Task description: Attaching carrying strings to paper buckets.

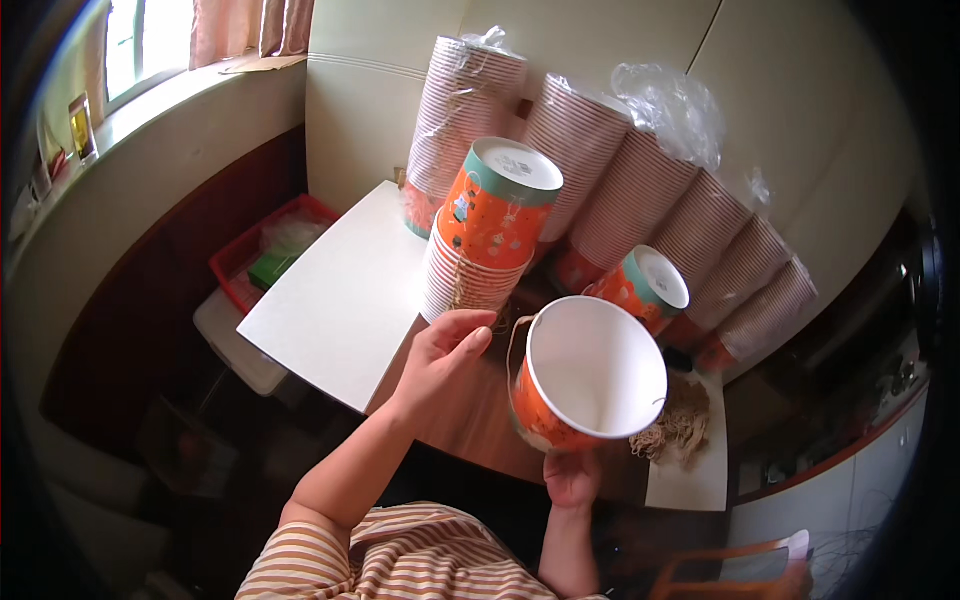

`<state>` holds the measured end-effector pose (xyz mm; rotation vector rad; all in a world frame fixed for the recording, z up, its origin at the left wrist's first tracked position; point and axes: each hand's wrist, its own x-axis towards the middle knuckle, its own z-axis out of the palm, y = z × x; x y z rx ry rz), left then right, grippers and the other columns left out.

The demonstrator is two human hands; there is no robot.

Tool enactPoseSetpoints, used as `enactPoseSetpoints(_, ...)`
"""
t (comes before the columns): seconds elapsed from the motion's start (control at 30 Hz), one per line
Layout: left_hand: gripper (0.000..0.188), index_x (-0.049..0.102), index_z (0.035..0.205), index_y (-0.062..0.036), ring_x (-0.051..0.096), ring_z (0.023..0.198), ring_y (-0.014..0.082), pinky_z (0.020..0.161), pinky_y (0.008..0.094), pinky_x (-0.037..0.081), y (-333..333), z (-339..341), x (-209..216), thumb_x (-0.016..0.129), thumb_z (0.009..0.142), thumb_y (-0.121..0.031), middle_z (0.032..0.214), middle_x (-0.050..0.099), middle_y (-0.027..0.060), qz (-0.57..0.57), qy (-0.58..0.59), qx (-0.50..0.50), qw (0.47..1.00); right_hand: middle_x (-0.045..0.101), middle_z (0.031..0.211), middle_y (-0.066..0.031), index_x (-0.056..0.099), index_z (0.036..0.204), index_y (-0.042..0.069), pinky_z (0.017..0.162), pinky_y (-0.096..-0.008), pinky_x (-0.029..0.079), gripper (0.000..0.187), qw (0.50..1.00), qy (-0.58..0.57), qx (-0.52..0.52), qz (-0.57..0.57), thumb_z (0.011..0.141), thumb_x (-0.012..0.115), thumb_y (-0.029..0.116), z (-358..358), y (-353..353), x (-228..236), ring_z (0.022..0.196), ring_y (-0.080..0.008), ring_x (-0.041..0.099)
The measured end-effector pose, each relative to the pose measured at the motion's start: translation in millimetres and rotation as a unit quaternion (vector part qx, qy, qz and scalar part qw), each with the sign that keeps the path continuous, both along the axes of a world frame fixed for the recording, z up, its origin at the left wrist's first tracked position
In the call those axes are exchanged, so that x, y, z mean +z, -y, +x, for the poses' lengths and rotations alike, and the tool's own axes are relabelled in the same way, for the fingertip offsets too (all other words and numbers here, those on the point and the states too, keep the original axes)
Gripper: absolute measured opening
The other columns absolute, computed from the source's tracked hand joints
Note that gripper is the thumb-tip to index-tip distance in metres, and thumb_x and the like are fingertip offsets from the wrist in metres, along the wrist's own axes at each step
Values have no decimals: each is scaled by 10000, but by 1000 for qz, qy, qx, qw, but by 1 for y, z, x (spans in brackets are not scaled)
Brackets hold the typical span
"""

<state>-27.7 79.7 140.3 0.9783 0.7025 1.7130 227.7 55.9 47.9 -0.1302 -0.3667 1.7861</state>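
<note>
A large orange paper bucket (553, 422) with a white inside is tilted so that its mouth faces me. My right hand (573, 478) holds it from beneath; the bucket hides most of the fingers. A thin tan string handle (512, 362) hangs in a loop at its left side, and its other end shows at the right rim. My left hand (450, 350) is raised left of the bucket, clear of the string. Its fingers are half bent with the thumb a little apart, and nothing shows in them. Just behind it stands an upside-down stack of paper buckets (500, 215).
Tall stacks of nested paper buckets (620, 200), some in clear plastic, line the wall. Another upturned orange bucket (655, 280) stands behind mine. Tan strings (680, 425) lie piled at the right on the white table (330, 310). A red crate (235, 255) sits at left; an orange-framed chair (725, 570) lower right.
</note>
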Motion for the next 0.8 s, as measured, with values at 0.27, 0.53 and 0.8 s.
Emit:
enactPoseSetpoints(0.27, 298, 615, 1153, -36, 450, 1201, 149, 1021, 323, 350, -26, 2, 30, 583, 918, -215, 1302, 486, 62, 97, -40, -156, 982, 455, 1377, -131, 423, 1337, 27, 881, -444, 534, 457, 989, -82, 108, -63, 920, 490, 201, 18, 6, -22, 1194, -291, 515)
enactPoseSetpoints(0.53, 193, 718, 929, -43, 430, 1235, 246, 1082, 423, 282, -39, -16, 46, 721, 806, -192, 1129, 606, 94, 255, -177, -245, 918, 458, 1376, -123, 419, 1339, 37, 882, -463, 523, 486, 973, -100, 172, -119, 942, 452, 314, -9, 23, 17, 1190, -301, 515)
enactPoseSetpoints(0.8, 161, 725, 902, -42, 519, 1108, 218, 1048, 400, 337, -39, -36, 74, 730, 797, -164, 973, 645, 57, 264, -288, -354, 850, 486, 1350, -122, 434, 1326, 39, 890, -476, 512, 501, 974, -89, 157, -140, 942, 457, 359, -7, 26, 7, 1182, -289, 521)
